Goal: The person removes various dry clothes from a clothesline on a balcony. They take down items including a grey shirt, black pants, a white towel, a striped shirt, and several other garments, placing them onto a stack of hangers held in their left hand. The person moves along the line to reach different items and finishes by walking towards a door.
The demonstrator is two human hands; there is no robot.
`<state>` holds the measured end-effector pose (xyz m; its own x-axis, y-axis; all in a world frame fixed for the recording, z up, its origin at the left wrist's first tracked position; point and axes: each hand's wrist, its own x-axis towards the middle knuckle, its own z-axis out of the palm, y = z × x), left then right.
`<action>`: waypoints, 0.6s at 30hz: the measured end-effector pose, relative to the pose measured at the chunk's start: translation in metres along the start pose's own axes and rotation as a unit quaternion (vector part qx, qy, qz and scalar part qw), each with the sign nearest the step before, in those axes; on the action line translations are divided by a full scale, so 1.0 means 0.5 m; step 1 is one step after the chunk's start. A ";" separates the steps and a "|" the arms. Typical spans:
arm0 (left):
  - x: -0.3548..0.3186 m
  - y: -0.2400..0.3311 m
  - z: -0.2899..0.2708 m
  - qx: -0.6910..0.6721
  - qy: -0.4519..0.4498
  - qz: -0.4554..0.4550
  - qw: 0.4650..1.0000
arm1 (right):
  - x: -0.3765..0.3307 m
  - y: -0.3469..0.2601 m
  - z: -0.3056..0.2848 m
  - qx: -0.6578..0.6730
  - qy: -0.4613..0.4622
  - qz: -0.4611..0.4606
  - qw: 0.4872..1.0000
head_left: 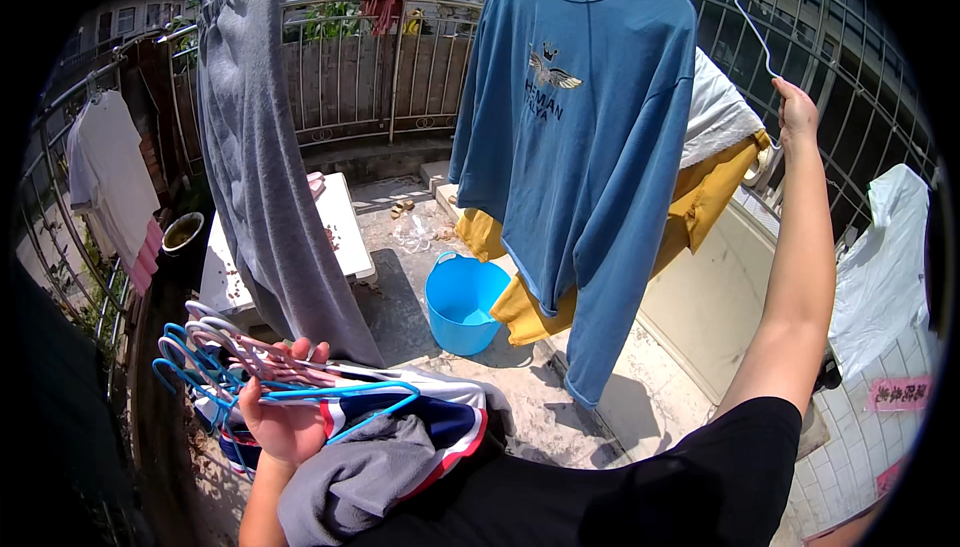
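Note:
My left hand (285,422), low on the left, is closed around a bunch of hangers (385,394), several of them blue, others white or pinkish. Over that forearm hang a grey garment (365,477) and a navy one (450,425) with white and red trim. My right arm stretches far out to the right, and my right hand (797,115) grips the side of a white wire hanger (757,22) that carries no garment. Between my hands a blue long-sleeved shirt (590,137) hangs, with a printed front. My right hand is apart from it.
A long grey cloth (245,137) hangs on the left. Mustard-yellow cloth (705,192) and a white garment (715,112) hang behind the shirt. A blue bucket (462,297) stands on the ground by a white slab (345,222). Metal railings (430,77) enclose the area.

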<state>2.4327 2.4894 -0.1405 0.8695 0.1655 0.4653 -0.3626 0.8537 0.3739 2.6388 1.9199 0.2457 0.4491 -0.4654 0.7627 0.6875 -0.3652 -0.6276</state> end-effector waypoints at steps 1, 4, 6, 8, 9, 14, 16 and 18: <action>0.009 -0.018 0.007 0.005 -0.013 0.009 1.000 | 0.022 0.008 -0.011 0.001 -0.009 -0.021 1.000; 0.012 -0.004 0.002 0.000 -0.054 -0.014 0.998 | -0.025 -0.027 -0.048 -0.051 0.013 -0.011 0.999; 0.009 -0.002 -0.010 -0.024 -0.064 -0.040 0.997 | -0.035 -0.058 -0.103 -0.078 0.022 -0.032 0.996; 0.006 -0.008 -0.019 -0.056 -0.069 -0.073 0.993 | -0.041 -0.075 -0.186 -0.122 0.033 -0.066 0.990; 0.002 -0.008 -0.019 -0.047 -0.065 -0.080 0.994 | -0.071 -0.090 -0.212 -0.171 0.057 -0.058 0.982; 0.039 -0.024 -0.068 -0.081 -0.073 -0.135 0.985 | -0.192 -0.122 -0.305 -0.277 0.105 -0.156 0.942; 0.040 -0.031 -0.054 -0.094 -0.082 -0.158 0.980 | -0.240 -0.160 -0.361 -0.353 0.135 -0.174 0.909; 0.068 -0.039 -0.067 -0.083 -0.102 -0.160 0.978 | -0.300 -0.193 -0.391 -0.422 0.176 -0.159 0.875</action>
<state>2.4804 2.4949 -0.1590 0.8382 -0.2107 0.5030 -0.0085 0.9172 0.3983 2.3935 1.8677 0.1614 0.0053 -0.3981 0.9173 0.0124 -0.9172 -0.3981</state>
